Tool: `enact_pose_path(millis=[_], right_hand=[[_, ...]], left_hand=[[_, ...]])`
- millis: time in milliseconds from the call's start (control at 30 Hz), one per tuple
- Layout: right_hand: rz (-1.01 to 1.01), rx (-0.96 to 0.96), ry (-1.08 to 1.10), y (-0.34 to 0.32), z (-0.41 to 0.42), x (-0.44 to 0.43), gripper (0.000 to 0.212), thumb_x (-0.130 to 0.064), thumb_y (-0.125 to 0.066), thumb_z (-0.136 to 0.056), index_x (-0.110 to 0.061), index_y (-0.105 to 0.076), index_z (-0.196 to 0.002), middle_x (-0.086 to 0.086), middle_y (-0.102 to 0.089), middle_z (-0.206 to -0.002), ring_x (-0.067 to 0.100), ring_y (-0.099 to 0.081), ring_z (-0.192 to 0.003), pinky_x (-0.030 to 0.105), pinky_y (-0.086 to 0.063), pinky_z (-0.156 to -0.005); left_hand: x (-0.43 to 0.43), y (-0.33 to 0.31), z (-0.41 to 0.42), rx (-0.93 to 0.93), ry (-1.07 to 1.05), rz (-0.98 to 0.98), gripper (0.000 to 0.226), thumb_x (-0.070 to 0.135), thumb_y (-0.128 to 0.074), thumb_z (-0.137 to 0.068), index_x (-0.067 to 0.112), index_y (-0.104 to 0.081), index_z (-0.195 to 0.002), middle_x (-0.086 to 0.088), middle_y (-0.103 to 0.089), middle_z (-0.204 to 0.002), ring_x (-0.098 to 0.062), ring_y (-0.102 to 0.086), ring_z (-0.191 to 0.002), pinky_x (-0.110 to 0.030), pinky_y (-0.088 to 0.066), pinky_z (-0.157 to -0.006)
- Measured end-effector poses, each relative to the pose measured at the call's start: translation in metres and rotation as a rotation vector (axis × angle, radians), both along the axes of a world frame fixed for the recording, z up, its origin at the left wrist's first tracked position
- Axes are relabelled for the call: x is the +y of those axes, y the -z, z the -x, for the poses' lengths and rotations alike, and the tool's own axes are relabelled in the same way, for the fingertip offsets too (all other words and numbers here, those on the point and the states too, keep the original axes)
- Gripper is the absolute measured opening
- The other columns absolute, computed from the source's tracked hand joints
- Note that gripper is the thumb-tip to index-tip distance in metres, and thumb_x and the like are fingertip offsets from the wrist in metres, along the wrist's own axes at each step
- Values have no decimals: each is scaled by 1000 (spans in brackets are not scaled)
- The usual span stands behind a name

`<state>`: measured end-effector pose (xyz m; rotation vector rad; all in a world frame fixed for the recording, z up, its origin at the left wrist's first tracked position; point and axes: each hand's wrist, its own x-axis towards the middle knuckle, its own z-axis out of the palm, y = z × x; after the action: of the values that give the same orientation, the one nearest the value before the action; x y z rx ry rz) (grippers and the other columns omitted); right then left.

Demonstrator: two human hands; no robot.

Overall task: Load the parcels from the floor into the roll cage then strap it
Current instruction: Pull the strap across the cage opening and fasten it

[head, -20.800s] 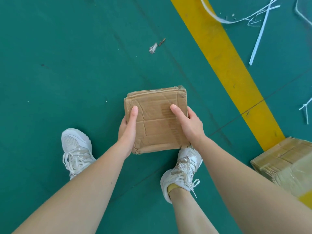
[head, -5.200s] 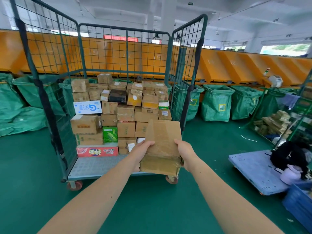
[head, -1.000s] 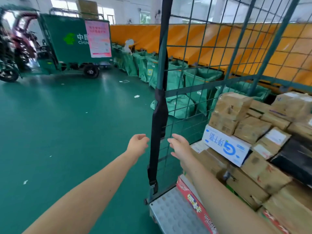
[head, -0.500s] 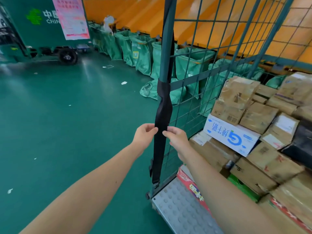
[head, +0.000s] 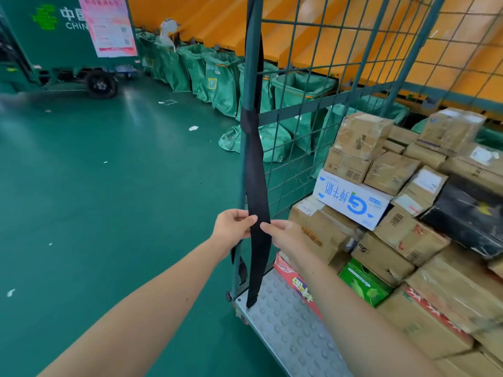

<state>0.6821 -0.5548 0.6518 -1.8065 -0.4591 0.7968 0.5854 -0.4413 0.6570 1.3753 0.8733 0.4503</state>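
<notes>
A black strap (head: 257,183) hangs down the front left post of the green wire roll cage (head: 340,107); its loose end reaches the studded metal floor plate (head: 285,322). My left hand (head: 232,223) pinches the strap's left edge at mid height. My right hand (head: 285,235) pinches its right edge at the same height. Inside the cage, to the right, several cardboard parcels (head: 386,172) are stacked, among them a white box with blue print (head: 351,198) and a green box (head: 363,285).
Green mail sacks (head: 217,77) line the orange wall behind the cage. A green delivery vehicle (head: 62,36) with a pink poster stands at the far left. Bits of litter lie on the green floor (head: 95,200) left of the cage.
Both hands have closed on the strap's edges and pulled its lower part slightly away from the post. The view has moved a little closer to the cage.
</notes>
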Motion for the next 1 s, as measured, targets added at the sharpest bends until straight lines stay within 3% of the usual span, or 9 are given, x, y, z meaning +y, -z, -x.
enact_pose_path(millis=[100, 233, 367, 467, 600, 667, 767, 900, 1000], right_hand=[[2, -15, -27, 1, 10, -33, 6, -25, -70, -93, -24, -65, -91, -17, -64, -86, -3, -58, -82, 20, -45, -80], [-4, -1, -44, 9, 24, -77, 12, -27, -76, -88, -19, -71, -95, -2, -74, -102, 14, -69, -98, 36, -53, -97], [4, 17, -87, 15, 40, -132, 17, -25, -74, -89, -13, -75, -100, 1, -76, -99, 17, -71, -97, 32, -55, -88], [4, 18, -101, 22, 52, -174, 4, -21, -74, -88, -17, -74, -90, -4, -75, -83, 9, -68, -77, 23, -51, -72], [13, 66, -115, 32, 70, -229, 14, -23, -75, -88, -14, -75, -99, -1, -76, -92, 16, -70, -89, 25, -51, -78], [14, 71, -104, 35, 79, -255, 18, -22, -74, -88, -11, -74, -103, -2, -74, -90, 10, -66, -80, 20, -47, -69], [23, 105, -78, 38, 91, -288, 20, -24, -75, -88, -12, -72, -104, 0, -73, -91, 6, -65, -72, 17, -44, -63], [0, 153, -40, 40, 107, -323, 9, -20, -76, -87, -14, -72, -93, 3, -74, -89, 10, -67, -75, 20, -48, -68], [-47, 180, -4, 39, 119, -347, 5, -16, -75, -88, -17, -72, -83, 2, -74, -80, 17, -67, -77, 26, -50, -74]], left_hand=[[-32, 1, 12, -17, -11, 41, 13, 10, -69, -90, 4, -60, -97, -9, -70, -89, -15, -68, -73, -20, -58, -63], [-81, 2, 29, -35, -42, 56, 10, 8, -69, -90, 9, -60, -85, -9, -70, -85, -15, -68, -71, -23, -59, -65], [-143, 3, 50, -23, -62, 72, 10, 8, -69, -90, 9, -62, -83, -7, -71, -83, -14, -68, -69, -21, -58, -63], [-191, 6, 67, -21, -81, 107, 6, 7, -69, -90, 7, -64, -85, -10, -72, -87, -15, -69, -70, -20, -58, -60], [-247, 13, 86, -14, -116, 133, 6, 8, -71, -88, 4, -66, -90, -10, -74, -91, -17, -70, -72, -19, -57, -58], [-274, 16, 95, -16, -125, 150, 8, 7, -71, -88, 7, -64, -84, -6, -71, -83, -13, -68, -67, -16, -54, -53], [-308, 24, 108, -23, -122, 191, 8, 8, -72, -88, 7, -65, -83, -8, -72, -86, -14, -70, -69, -19, -56, -58], [-342, 31, 121, -34, -96, 237, 6, 7, -71, -88, 5, -67, -85, -12, -73, -87, -19, -71, -72, -22, -57, -60], [-363, 31, 127, -19, -43, 242, 8, 9, -68, -90, 3, -67, -85, -11, -70, -80, -15, -67, -62, -16, -50, -47]])
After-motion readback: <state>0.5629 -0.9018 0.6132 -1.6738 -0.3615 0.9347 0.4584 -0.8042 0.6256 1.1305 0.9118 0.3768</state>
